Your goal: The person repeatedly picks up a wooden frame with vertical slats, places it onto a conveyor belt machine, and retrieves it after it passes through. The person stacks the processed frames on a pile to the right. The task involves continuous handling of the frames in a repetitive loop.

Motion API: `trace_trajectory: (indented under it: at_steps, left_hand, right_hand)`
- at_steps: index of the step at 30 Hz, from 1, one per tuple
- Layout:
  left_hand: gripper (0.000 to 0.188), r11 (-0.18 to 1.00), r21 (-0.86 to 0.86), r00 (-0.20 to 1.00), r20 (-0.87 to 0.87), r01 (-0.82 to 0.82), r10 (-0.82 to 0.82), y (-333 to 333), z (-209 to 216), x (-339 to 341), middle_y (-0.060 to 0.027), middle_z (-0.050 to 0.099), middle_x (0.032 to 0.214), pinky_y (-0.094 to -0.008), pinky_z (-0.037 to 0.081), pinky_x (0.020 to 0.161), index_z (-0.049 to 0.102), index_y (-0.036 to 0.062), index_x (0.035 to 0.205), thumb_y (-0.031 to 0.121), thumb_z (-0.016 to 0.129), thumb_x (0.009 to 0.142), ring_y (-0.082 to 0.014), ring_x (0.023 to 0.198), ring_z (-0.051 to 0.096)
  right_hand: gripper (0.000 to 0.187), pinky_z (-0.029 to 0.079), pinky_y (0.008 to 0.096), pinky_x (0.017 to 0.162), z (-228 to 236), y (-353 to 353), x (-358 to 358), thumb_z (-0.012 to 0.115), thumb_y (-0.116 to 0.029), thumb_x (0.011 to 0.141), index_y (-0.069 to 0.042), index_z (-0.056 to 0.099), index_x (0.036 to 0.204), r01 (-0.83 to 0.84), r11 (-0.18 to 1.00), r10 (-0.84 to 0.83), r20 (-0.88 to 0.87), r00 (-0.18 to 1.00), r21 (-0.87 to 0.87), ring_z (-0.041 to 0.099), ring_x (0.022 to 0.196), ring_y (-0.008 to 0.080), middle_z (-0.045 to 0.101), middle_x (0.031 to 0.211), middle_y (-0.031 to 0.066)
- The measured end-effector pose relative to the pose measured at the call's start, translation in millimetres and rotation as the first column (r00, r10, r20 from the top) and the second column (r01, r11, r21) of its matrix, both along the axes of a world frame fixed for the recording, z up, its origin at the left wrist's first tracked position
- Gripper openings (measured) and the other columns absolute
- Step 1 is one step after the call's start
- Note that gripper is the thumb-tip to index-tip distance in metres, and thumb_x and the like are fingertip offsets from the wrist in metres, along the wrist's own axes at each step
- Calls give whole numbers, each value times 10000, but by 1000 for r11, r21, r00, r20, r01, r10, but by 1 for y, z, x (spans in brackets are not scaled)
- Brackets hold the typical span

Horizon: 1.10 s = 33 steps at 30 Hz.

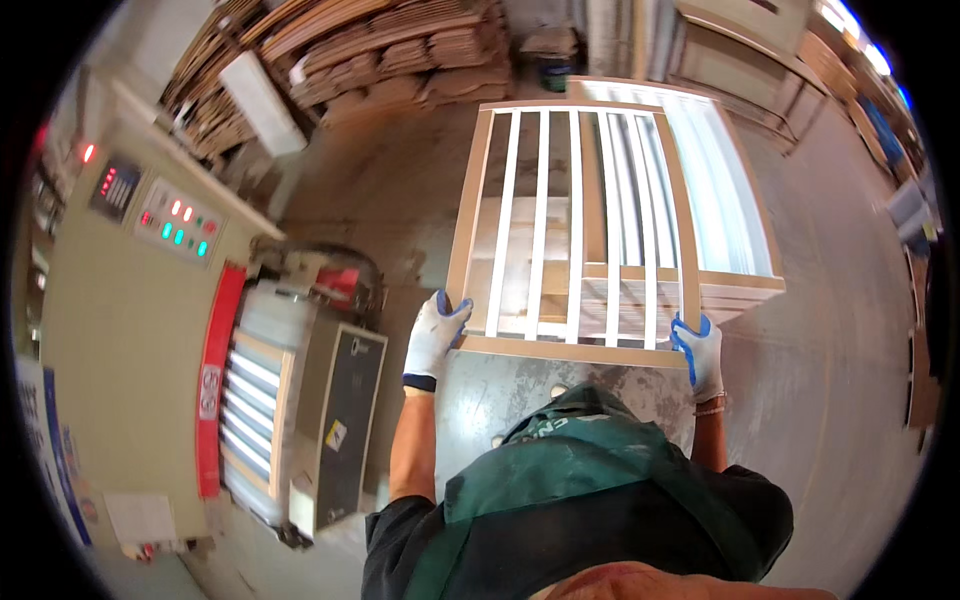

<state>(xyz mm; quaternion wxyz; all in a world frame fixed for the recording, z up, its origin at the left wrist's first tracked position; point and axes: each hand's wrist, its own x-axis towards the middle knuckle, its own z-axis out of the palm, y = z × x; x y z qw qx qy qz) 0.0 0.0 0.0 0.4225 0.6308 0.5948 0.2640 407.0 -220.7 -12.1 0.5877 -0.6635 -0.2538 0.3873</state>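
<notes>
I hold a slatted wooden frame (575,225) with pale rails and several white slats out in front of me. My left hand (434,335), in a white and blue glove, grips its near left corner. At the near right corner my right hand (699,350), gloved the same way, is closed on the bottom rail. The frame hovers over a stack of similar frames (730,270) on the floor.
A beige machine (130,340) with a lit control panel (178,222) and a red-edged roller infeed (250,400) stands at my left. Piles of flat cardboard (370,50) fill the back. Concrete floor (850,330) stretches to the right, with more stacked boards (760,40) beyond.
</notes>
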Motion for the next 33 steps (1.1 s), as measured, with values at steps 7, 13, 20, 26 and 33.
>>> trace_trajectory:
  at_steps: [7,13,20,26,33]
  left_hand:
    - [326,908,7,908,-4,-418,418,-154,8,-97,-76,592,653,-319,469,490,603,-11,858,277,753,876,-141,542,589]
    - [294,677,23,676,-31,-736,736,-283,13,-147,-82,630,715,-329,494,598,643,-25,945,239,748,871,-146,627,603]
    - [275,382,16,377,-133,-924,917,-408,13,-155,-111,677,769,-358,515,642,646,-8,968,237,734,877,-207,666,661]
    - [272,206,47,193,-196,-977,961,-462,16,-153,-74,671,730,-330,509,607,663,-15,989,233,726,896,-176,634,657]
    - [258,79,-31,83,-160,-996,984,-486,7,-170,-56,643,698,-325,499,568,662,9,959,254,715,902,-149,604,637]
  right_hand:
    - [268,485,242,556,-13,26,-56,715,-9,834,17,650,1093,-301,954,300,-32,953,-17,601,639,89,672,829,35]
    - [305,509,257,562,-26,61,-120,740,-9,809,28,655,1100,-622,782,623,33,782,-44,625,657,104,684,847,52]
    - [293,517,253,548,-60,94,-199,766,-15,806,12,661,1078,-868,496,867,-47,497,-36,642,638,108,686,829,43]
    - [233,484,229,515,-63,99,-271,777,-41,798,6,690,1009,-945,319,945,-51,323,-75,611,613,70,682,775,23]
    - [191,475,231,537,-68,109,-331,756,-76,815,3,709,982,-985,157,987,43,154,-68,620,621,75,689,766,28]
